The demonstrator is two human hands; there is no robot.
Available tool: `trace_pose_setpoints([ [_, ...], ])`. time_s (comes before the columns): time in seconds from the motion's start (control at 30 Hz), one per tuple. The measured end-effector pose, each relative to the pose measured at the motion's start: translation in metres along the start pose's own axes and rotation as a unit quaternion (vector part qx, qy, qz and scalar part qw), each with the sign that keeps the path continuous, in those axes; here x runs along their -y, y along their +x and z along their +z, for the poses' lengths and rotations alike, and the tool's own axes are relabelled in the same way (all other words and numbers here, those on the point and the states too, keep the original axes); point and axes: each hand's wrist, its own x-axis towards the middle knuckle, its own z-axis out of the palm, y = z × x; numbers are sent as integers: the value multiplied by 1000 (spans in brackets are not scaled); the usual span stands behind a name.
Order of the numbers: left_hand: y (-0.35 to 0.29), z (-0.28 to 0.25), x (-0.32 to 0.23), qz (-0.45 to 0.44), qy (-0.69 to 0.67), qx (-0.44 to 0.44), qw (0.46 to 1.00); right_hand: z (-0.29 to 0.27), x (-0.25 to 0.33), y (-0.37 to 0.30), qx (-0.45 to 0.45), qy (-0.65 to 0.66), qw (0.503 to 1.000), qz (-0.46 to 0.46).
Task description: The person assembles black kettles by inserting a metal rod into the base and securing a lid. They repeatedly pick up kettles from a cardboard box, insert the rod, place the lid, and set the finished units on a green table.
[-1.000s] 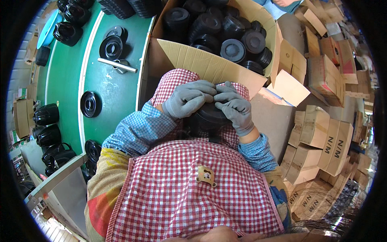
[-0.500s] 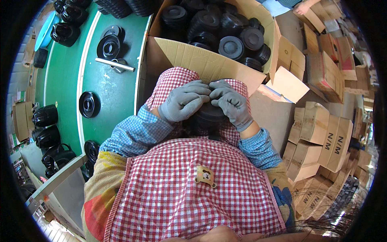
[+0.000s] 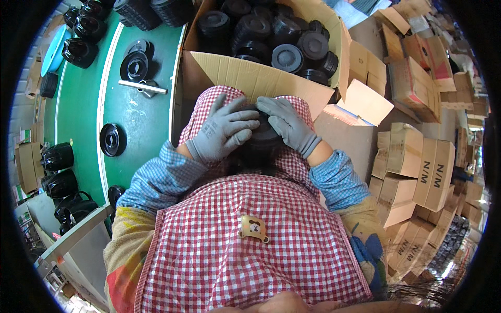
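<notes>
Head view: left hand [image 3: 222, 131] and right hand [image 3: 288, 126] partly hide a dark round part [image 3: 265, 133] between the knees [image 3: 202, 104]; left fingers splayed, right curved, grip indeterminable; part's lower portion obscured.

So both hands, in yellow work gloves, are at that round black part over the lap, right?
Not yellow: the head view shows grey gloves on the left hand and right hand, both at the round black part over the lap.

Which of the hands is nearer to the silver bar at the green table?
Left. The left hand is right of the silver bar and lower in the picture; the right hand is farther right, beyond the left hand.
</notes>
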Motion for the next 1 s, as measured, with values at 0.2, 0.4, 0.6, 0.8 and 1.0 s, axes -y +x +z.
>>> trace_pose_setpoints([
  [0.2,7,-10,5,-25,117,47,992,-59,44,55,-89,-43,993,-66],
  [0.4,8,-3,2,-19,174,31,984,6,36,37,108,-223,969,12],
  [0.6,8,-8,5,-13,143,49,988,-2,57,60,67,-197,978,-30],
  [0.8,9,5,12,-20,-5,2,1000,3,66,74,152,-258,954,-23],
  [1.0,3,-4,15,-30,-210,52,976,-25,31,91,366,-335,866,62],
])
